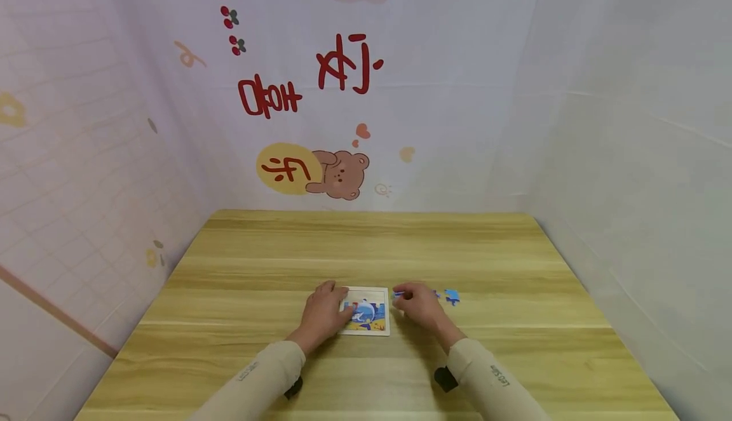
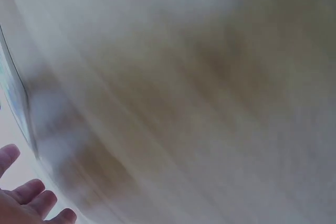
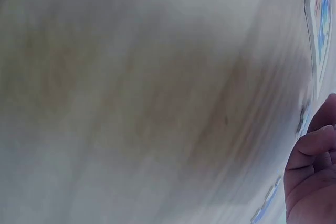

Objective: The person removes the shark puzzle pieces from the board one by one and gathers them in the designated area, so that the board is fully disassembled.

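A small white-edged jigsaw puzzle (image 1: 379, 330) lies on the wooden table, with a dolphin on blue water and yellow sand in its lower part. Pale, bare backing shows along its top. My left hand (image 1: 323, 313) rests on the puzzle's left side, thumb over the picture and fingers at the upper left corner, loosely spread in the left wrist view. Just past the right edge, my right hand (image 1: 422, 307) has its fingers curled, thumb and forefinger pinching a small blue puzzle piece (image 1: 397, 294). The fingers partly hide that piece.
Another blue puzzle piece (image 1: 452, 296) lies right of my right hand, and part of one more (image 1: 437, 293) shows beside the knuckles. The wooden table (image 1: 366, 243) runs back to a printed white cloth (image 1: 446, 91), with pale cloth on both sides.
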